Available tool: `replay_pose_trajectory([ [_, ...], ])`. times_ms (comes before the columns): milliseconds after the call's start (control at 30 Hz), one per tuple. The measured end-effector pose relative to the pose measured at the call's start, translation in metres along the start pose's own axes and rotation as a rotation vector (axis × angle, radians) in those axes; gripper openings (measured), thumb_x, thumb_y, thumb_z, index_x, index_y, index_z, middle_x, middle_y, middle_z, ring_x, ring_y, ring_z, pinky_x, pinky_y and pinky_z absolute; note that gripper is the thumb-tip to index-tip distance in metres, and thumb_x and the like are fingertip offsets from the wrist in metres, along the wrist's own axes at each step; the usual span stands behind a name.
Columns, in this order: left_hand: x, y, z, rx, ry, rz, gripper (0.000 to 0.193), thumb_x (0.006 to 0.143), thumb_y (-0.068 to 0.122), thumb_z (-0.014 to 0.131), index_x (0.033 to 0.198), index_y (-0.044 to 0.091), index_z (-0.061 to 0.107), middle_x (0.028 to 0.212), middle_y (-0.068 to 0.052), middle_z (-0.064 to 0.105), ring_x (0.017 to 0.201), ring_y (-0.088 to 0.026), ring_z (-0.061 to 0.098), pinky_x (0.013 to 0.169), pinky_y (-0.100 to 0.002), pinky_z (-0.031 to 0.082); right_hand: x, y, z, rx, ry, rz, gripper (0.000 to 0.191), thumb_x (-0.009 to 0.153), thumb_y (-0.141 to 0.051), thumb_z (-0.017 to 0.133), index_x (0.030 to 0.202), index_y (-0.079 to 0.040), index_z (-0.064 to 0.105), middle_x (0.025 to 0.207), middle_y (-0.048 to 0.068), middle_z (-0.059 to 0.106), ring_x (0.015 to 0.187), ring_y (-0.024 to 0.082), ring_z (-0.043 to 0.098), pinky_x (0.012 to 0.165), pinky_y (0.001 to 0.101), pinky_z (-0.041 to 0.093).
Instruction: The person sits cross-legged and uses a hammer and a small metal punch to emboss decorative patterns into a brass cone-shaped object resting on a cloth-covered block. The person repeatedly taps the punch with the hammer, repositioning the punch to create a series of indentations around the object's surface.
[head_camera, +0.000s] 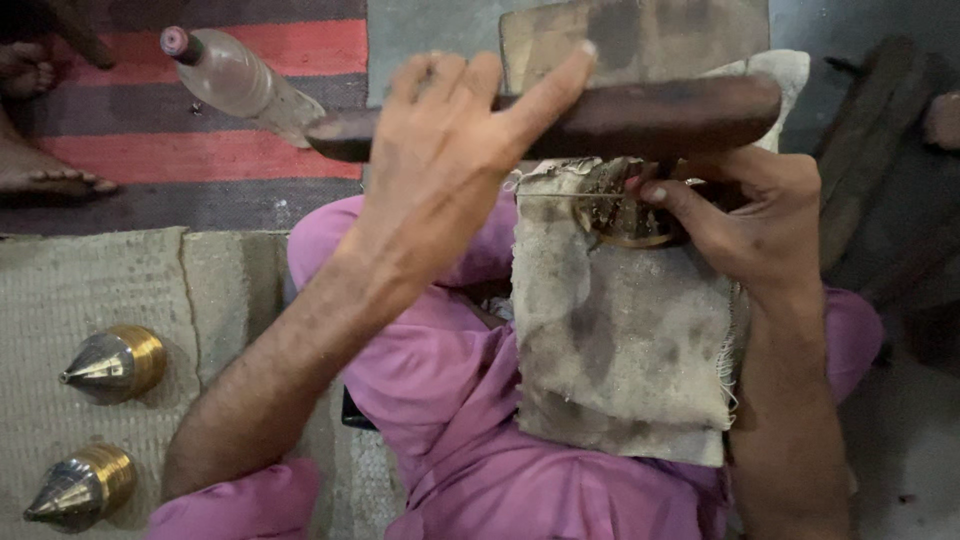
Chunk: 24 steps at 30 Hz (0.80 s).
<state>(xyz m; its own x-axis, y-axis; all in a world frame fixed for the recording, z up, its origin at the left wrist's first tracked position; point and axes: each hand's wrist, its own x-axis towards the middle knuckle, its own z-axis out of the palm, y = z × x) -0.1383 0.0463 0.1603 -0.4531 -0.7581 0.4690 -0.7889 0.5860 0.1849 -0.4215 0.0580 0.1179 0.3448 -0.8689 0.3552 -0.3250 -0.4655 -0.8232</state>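
Left hand (450, 130) wraps the dark wooden bar (640, 118), laid across for leverage. Right hand (750, 215) pinches a brass ring (620, 215) against the padding cloth (620, 330).

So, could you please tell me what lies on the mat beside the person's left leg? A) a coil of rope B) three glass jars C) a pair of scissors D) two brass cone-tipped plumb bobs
D: two brass plumb bobs with pointed steel-coloured tips lie on the woven mat, while the left hand grips a dark wooden bar higher up.
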Motion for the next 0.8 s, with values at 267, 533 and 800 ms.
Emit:
replay_pose_trajectory([
  [267, -0.001, -0.004, 0.003, -0.024, -0.005, 0.018, 0.064, 0.101, 0.007, 0.065, 0.158, 0.027, 0.043, 0.106, -0.01, 0.062, 0.101, -0.031, 0.064, 0.097, -0.05, 0.051, 0.0, 0.0, 0.0, 0.014, -0.005, 0.003, 0.018, 0.1, 0.008, 0.077, 0.117, 0.005, 0.071, 0.105, 0.014, 0.077, 0.096, 0.018, 0.078, 0.085, 0.0258, 0.066],
  [533, -0.002, -0.006, 0.006, -0.084, -0.048, -0.117, 0.064, 0.107, 0.007, 0.061, 0.162, 0.034, 0.041, 0.106, -0.007, 0.062, 0.099, -0.029, 0.063, 0.093, -0.048, 0.053, -0.001, 0.004, 0.0, 0.1, 0.012, 0.038, 0.025, 0.101, 0.007, 0.075, 0.125, 0.004, 0.07, 0.107, 0.014, 0.076, 0.099, 0.018, 0.077, 0.087, 0.0252, 0.066],
  [800, -0.001, -0.01, -0.003, 0.136, 0.014, 0.054, 0.062, 0.104, 0.001, 0.062, 0.159, 0.027, 0.047, 0.104, -0.01, 0.06, 0.098, -0.03, 0.063, 0.099, -0.048, 0.051, 0.001, 0.002, 0.0, 0.153, -0.002, 0.054, 0.025, 0.101, 0.006, 0.074, 0.125, 0.004, 0.07, 0.109, 0.013, 0.076, 0.098, 0.017, 0.077, 0.089, 0.0253, 0.066],
])
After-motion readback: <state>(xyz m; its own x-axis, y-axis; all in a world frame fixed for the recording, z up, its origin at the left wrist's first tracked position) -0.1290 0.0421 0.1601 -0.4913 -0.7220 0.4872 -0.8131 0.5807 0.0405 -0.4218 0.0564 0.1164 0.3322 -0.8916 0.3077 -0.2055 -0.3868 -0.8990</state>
